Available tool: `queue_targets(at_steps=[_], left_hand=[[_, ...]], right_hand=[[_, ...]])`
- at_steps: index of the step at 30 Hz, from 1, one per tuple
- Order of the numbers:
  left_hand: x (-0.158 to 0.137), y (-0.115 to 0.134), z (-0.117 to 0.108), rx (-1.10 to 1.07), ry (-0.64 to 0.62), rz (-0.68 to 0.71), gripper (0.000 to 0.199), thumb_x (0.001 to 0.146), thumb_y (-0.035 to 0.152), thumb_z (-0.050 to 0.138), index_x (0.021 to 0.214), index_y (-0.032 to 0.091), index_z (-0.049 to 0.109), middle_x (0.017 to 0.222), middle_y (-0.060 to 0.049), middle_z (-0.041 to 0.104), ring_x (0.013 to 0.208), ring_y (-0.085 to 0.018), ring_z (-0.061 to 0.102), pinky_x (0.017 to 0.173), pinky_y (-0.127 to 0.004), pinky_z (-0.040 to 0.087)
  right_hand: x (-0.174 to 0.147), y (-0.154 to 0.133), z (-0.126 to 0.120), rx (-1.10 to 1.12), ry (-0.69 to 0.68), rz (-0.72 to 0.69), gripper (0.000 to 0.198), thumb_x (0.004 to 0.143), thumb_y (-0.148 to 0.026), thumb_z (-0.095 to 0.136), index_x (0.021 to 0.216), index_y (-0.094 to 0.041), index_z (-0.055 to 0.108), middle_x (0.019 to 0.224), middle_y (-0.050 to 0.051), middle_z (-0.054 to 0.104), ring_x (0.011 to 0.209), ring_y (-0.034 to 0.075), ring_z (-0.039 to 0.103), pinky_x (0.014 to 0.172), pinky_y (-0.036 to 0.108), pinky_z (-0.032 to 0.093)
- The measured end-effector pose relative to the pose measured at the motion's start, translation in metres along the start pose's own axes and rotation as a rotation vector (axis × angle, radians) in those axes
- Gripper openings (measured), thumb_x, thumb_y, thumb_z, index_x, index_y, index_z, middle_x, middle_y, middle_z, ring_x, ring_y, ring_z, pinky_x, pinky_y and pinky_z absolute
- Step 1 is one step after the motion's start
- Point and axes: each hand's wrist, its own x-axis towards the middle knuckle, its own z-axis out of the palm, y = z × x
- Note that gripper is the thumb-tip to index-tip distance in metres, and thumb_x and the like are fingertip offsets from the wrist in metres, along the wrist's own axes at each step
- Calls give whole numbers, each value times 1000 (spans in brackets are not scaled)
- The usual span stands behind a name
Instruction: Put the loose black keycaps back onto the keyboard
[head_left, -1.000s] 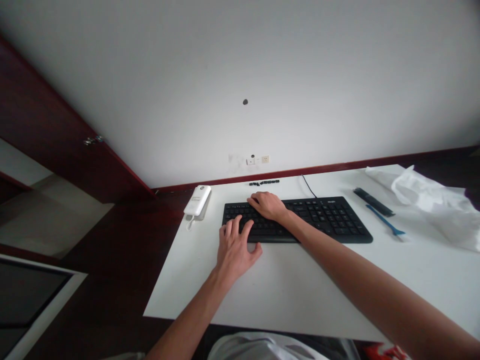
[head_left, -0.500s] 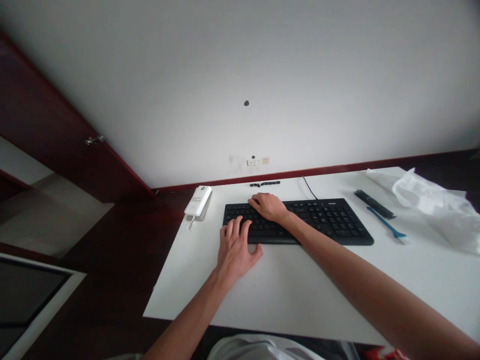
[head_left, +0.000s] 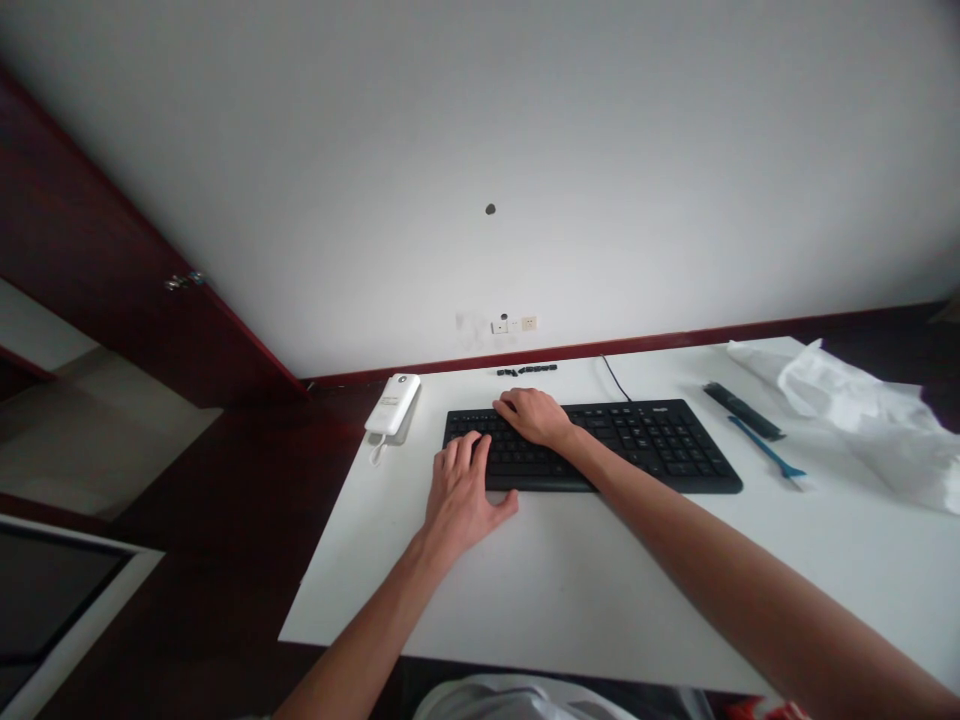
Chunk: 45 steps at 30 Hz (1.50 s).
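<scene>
A black keyboard (head_left: 667, 450) lies on the white table (head_left: 600, 580). My left hand (head_left: 461, 490) rests at its near left corner, fingertips on the keys and thumb stretched along the front edge; the fingers are apart. Over the upper left keys is my right hand (head_left: 536, 415), reaching across from the right with its fingers bent close together and pointing left. Whatever may be under or between those fingertips is hidden. Behind the keyboard, several small black pieces that look like keycaps (head_left: 527, 370) lie in a row.
A white power bank (head_left: 394, 403) with a short cable lies at the table's left. To the right are a blue brush (head_left: 765, 445), a dark strip-like object (head_left: 742, 410) and crumpled white plastic (head_left: 847, 400). The keyboard's cord (head_left: 616, 378) runs off the back edge towards the wall.
The whole view has shifted slightly. My left hand has edged a little left at the keyboard's corner; my right hand stays over the same keys.
</scene>
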Motion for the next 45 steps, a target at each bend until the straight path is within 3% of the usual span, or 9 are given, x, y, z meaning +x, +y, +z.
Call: queue_targets(at_steps=[9,21,30,33,36,40,43,45], left_hand=[[-1,5,-3,-27,-9,-22,60,79,38,74,136,27,58,143,-11,52,130,-34,48,111,-53,42],[-2,3,2,-88,39,-36,64,77,40,77,135,26,57,140,-11,52,129,-34,48,111,-53,41],[-4,-3,9,-115,126,-25,61,71,46,82,121,21,57,129,-11,57,123,-32,52,107,-50,46],[-5,-4,11,-110,162,-13,62,71,47,82,122,21,57,131,-11,57,123,-33,53,106,-51,47],[-6,-4,14,-110,192,-1,60,72,48,81,120,20,59,131,-12,59,123,-33,54,106,-51,47],[-7,-5,17,-113,218,-8,59,72,49,81,120,20,61,128,-11,61,121,-33,54,106,-50,48],[-6,-6,17,-126,223,4,59,70,47,83,117,20,61,125,-10,62,118,-31,55,105,-48,49],[-6,-6,16,-132,225,10,59,69,47,84,116,19,61,123,-10,62,117,-31,55,104,-47,49]], right_hand=[[0,-1,-2,-5,5,-10,47,109,-48,34,101,-20,72,110,9,77,101,23,70,81,29,41],[0,0,4,-69,44,-50,49,110,-47,32,98,-19,70,105,9,75,98,21,69,79,28,41],[-8,-8,2,-103,181,-169,37,108,-32,40,94,-17,70,100,13,71,105,25,63,91,32,44],[-26,-8,1,-96,212,-180,35,108,-30,39,100,-16,71,105,13,72,104,24,65,93,33,48],[-60,-1,4,-65,219,-218,33,108,-30,41,122,-17,68,124,12,72,116,21,66,103,32,48],[-119,16,13,-84,227,-268,46,107,-35,43,150,-20,53,156,12,53,146,30,47,121,52,37],[-162,21,20,-91,230,-226,53,105,-36,47,156,-23,45,162,11,46,151,33,39,121,61,36],[-189,19,22,-92,244,-200,52,104,-36,48,155,-23,48,162,11,46,152,34,38,120,62,37]])
